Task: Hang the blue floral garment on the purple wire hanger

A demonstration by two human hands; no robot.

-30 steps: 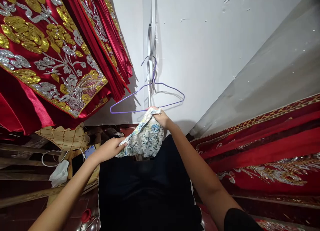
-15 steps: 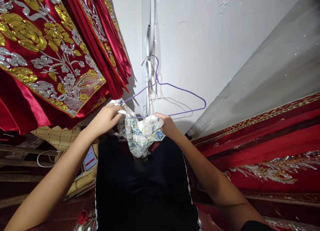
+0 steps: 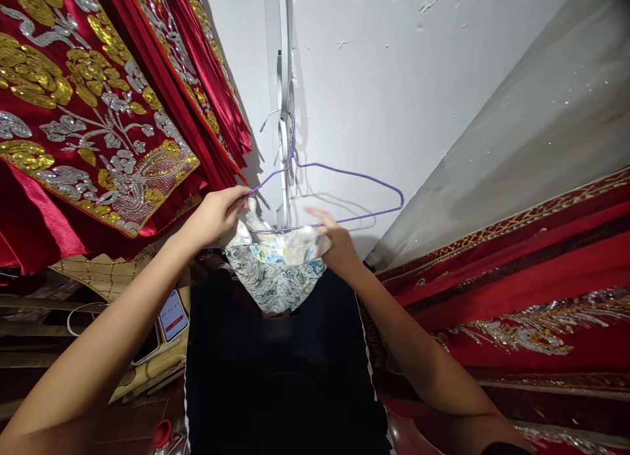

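Note:
A white garment with a blue, green and yellow floral print (image 3: 275, 281) hangs bunched from a thin purple clothes hanger (image 3: 361, 174). The hanger's left arm runs into the garment's left shoulder, while its right arm is bare. My left hand (image 3: 215, 216) is closed at the left end, pinching the cloth against the hanger. On the other side, my right hand (image 3: 341, 248) grips the right part of the neckline in front of the hanger's lower bar. Its upper fingers stick out to the left and are blurred. The garment's lower part is hidden from view.
The hanger's hook hangs on a white metal stand (image 3: 284, 81) against the white wall (image 3: 374, 74). Red sequined cloths (image 3: 113, 120) hang at the left, and more red embroidered fabric (image 3: 566, 264) lies right. A lit phone (image 3: 173, 316) rests on a bamboo seat (image 3: 147, 373).
My left hand has moved up onto the hanger's left arm with the garment's shoulder. The cloth now spreads wider below the bar. My right hand's upper fingers have lifted outward.

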